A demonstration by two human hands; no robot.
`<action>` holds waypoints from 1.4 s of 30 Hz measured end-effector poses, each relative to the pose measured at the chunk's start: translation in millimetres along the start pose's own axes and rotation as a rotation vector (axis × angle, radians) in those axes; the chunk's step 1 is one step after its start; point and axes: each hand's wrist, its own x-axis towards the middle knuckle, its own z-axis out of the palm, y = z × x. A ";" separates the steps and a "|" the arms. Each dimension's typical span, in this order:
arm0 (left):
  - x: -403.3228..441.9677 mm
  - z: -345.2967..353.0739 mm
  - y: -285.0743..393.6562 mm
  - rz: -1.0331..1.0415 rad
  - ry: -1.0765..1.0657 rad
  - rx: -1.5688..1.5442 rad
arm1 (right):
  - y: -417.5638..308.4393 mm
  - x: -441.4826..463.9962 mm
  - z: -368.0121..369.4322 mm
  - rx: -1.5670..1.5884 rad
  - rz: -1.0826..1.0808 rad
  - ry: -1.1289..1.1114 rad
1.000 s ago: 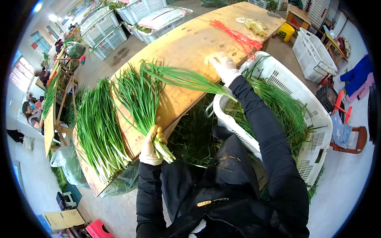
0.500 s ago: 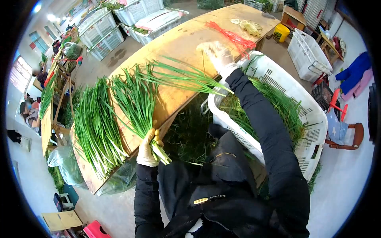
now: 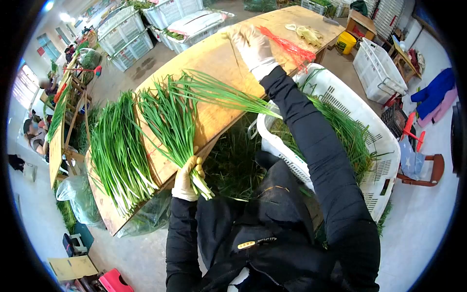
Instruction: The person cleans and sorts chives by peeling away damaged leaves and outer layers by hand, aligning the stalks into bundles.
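My left hand (image 3: 186,179), in a pale glove, is closed around the lower stalks of a bunch of garlic chives (image 3: 170,124). The bunch's leaves spread over the wooden table (image 3: 214,114). To its left lies a bigger pile of garlic chives (image 3: 119,155), white ends toward me. A few loose chives (image 3: 228,95) stretch from the bunch's leaf tips toward the basket. My right hand (image 3: 250,46), gloved too, is above the table's far part, left of the red plastic strips (image 3: 287,46). Its fingers are drawn together; what they hold, if anything, is too small to make out.
A white plastic basket (image 3: 326,80) with more greens stands at my right, against the table. Pale gloves (image 3: 306,34) lie at the table's far end. Stacked white crates (image 3: 121,36) stand beyond it. People sit at another table (image 3: 58,146) on the left.
My right hand has moved left and farther away over the table. My left hand still grips the bunch, shifted very slightly.
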 end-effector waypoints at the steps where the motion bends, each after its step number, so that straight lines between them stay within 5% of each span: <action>1: -0.5 -1.0 0.1 0.000 -0.018 0.005 | -2.1 2.7 3.9 0.000 0.004 -0.003; 3: -2.1 3.6 1.6 0.009 0.006 0.016 | -14.4 15.7 14.0 0.772 -0.070 0.107; 6: -2.4 3.7 2.9 -0.005 0.006 0.000 | -79.1 12.5 -12.2 1.225 0.104 0.042; 7: -2.4 4.2 4.0 -0.006 0.006 -0.003 | -93.0 4.9 -30.2 0.852 0.196 -0.040; 12: 0.1 -4.5 4.9 -0.013 0.005 -0.024 | -146.1 -55.0 -61.0 1.012 0.247 -0.181; 22: 3.8 -8.3 5.0 -0.003 -0.052 0.040 | -165.6 -71.0 -109.9 0.758 -0.133 -0.166; 26: 1.7 -4.2 5.4 0.002 -0.023 0.041 | -181.1 -93.5 -100.1 0.958 0.327 -0.731; 29: 1.0 -3.5 6.3 -0.022 0.005 0.026 | -190.9 -139.6 -87.0 1.309 0.040 -0.972; 31: 1.9 -4.7 6.7 -0.027 0.011 0.019 | -191.0 -167.2 -80.0 1.451 0.252 -1.111; 33: 2.1 -4.3 6.7 -0.015 -0.020 0.018 | -175.0 -183.0 -62.8 1.126 0.197 -1.262; 34: 2.5 -4.7 6.7 -0.009 -0.020 0.027 | -162.6 -187.1 -67.5 0.638 0.055 -1.155; 35: 2.2 -5.1 6.9 -0.004 -0.019 0.035 | -147.1 -168.4 -69.0 0.385 0.146 -1.197; 37: 0.5 -5.4 7.0 -0.004 -0.007 0.033 | -108.3 -157.6 -78.7 -0.278 0.146 -0.735; 38: 0.4 -5.0 7.1 -0.003 0.001 0.032 | -106.3 -135.4 -85.1 -0.551 0.395 -0.780; 39: 0.7 -4.6 7.0 -0.001 -0.001 0.031 | -83.8 -144.0 -86.0 -0.811 0.333 -0.655; 42: 1.8 -5.8 4.9 -0.017 0.009 0.018 | -15.4 -164.4 -85.3 -0.924 0.597 -0.930</action>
